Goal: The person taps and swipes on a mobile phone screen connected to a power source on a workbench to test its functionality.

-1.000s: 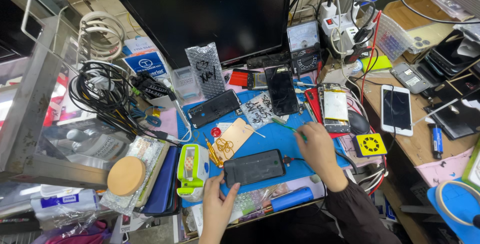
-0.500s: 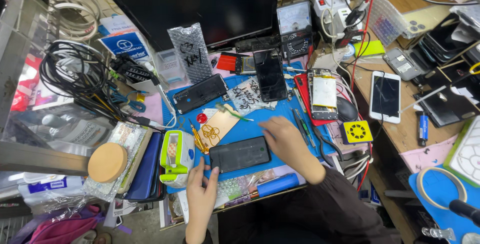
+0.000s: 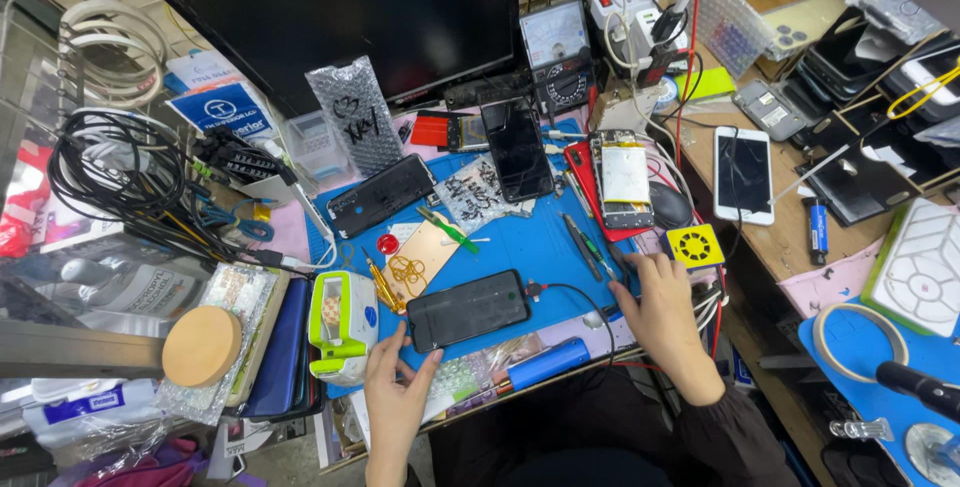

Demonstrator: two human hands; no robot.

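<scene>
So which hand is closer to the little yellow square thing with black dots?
Right. The right hand rests just below the yellow square block, fingertips almost beside it. The left hand is far across the blue mat, touching the black phone.

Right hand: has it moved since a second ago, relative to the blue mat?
Yes. The right hand has come off the middle of the blue mat, where it was above the dark phone, toward the mat's right edge, beside the yellow square part.

A cluttered wooden worktop (image 3: 790, 237) fills the frame under even, bright light. A big dark monitor (image 3: 330, 7) stands at the top (screen off), and bare floor (image 3: 270, 457) shows at the lower left.
</scene>
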